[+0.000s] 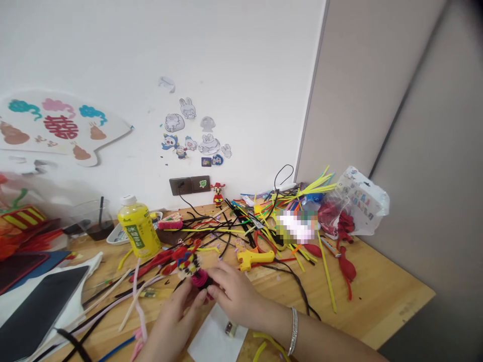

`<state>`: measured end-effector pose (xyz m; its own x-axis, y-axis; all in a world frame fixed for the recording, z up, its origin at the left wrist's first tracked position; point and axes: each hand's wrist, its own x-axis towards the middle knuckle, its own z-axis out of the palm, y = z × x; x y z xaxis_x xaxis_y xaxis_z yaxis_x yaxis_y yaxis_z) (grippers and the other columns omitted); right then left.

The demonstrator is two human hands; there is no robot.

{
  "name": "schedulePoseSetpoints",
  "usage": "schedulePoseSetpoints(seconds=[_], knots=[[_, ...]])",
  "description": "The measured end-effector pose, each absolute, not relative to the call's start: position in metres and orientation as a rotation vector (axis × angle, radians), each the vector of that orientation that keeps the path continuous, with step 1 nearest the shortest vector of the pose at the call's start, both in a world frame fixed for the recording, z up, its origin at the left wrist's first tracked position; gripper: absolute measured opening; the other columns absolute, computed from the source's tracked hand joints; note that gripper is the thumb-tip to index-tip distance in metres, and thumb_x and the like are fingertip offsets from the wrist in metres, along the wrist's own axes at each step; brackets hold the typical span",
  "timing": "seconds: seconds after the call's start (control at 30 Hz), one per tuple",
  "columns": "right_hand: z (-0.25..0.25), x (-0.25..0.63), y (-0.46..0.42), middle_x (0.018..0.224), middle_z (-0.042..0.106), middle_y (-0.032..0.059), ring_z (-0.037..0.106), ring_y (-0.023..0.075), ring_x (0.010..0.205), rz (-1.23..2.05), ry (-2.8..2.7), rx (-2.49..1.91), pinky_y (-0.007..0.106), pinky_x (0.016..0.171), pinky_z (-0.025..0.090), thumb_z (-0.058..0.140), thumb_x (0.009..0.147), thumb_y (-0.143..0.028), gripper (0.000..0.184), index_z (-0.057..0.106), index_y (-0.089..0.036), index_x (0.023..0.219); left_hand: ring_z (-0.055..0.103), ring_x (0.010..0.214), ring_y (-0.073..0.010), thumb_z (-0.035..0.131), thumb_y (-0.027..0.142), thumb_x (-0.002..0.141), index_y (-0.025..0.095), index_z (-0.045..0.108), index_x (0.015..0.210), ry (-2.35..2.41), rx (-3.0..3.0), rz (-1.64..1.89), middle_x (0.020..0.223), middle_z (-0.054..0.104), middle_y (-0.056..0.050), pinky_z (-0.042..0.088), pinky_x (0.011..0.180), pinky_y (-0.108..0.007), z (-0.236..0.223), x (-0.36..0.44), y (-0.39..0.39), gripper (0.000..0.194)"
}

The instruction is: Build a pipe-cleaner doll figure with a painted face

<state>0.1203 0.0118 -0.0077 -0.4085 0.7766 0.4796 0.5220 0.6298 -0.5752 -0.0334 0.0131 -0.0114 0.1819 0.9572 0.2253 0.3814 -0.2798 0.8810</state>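
Between my two hands, low in the middle of the view, is a small pipe-cleaner doll (189,266) with a pale face, a blue, yellow and red headpiece and a magenta and black body. My left hand (181,306) has its fingers closed on the doll's lower body from the left. From the right, my right hand (230,289) grips the same body with thumb and fingers. Fingers hide part of the doll's lower end. Under the hands lies a white paper sheet (215,334) with a small clear item (230,329) on it.
A yellow glue gun (256,258) lies beyond my right hand, its black cord trailing rightward. Loose pipe cleaners (271,206) heap along the wall. A yellow drink bottle (139,226), a cup (94,221) and a dark phone-like slab (45,306) stand left; red balloons (346,264) lie right.
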Motion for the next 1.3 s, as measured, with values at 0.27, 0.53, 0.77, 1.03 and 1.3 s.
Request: schedulePoseSetpoints(seconds=[0.27,0.53,0.77,1.03,1.3], knots=[[-0.013,0.115,0.011,0.106,0.058,0.0048,0.052,0.0157,0.097,0.557,-2.015,-0.938,0.027,0.084,0.041,0.038,0.086,-0.015,0.037,0.046,-0.023,0.121,0.064,0.068,-0.025,0.054,0.048,0.065,0.019,0.056,0.069,1.365,1.717,1.003,0.065,0.068,-0.006,0.051,0.059,-0.032,-0.013,-0.034,0.013,0.029],[-0.017,0.115,0.01,0.108,0.057,0.009,0.051,0.0179,0.099,0.513,-2.077,-0.959,0.031,0.086,0.042,0.035,0.086,-0.016,0.041,0.038,-0.018,0.127,0.058,0.054,-0.0205,0.05,0.047,0.069,0.019,0.051,0.062,1.504,1.873,1.04,0.053,0.06,-0.003,0.045,0.049,-0.028,-0.019,-0.033,0.011,0.029],[-0.025,0.114,0.011,0.111,0.056,0.0112,0.051,0.0195,0.101,0.521,-2.089,-0.97,0.034,0.087,0.043,0.034,0.085,-0.014,0.043,0.038,-0.016,0.128,0.057,0.054,-0.0196,0.052,0.039,0.068,0.018,0.055,0.062,1.552,1.93,1.091,0.057,0.061,-0.003,0.044,0.051,-0.029,-0.013,-0.03,0.008,0.022],[-0.027,0.112,0.011,0.111,0.057,0.0086,0.051,0.0175,0.103,0.644,-1.97,-0.973,0.033,0.091,0.041,0.038,0.084,-0.013,0.039,0.047,-0.019,0.121,0.059,0.061,-0.0207,0.051,0.034,0.07,0.016,0.057,0.068,1.496,1.945,1.041,0.065,0.064,-0.007,0.045,0.057,-0.031,-0.021,-0.033,0.011,0.019],[-0.024,0.109,0.007,0.111,0.059,0.0055,0.053,0.0178,0.102,0.745,-1.866,-0.949,0.034,0.089,0.042,0.042,0.081,-0.011,0.04,0.05,-0.023,0.118,0.055,0.055,-0.0178,0.054,0.039,0.068,0.019,0.054,0.063,1.458,1.881,1.121,0.057,0.059,-0.002,0.044,0.052,-0.028,-0.018,-0.033,0.009,0.02]])
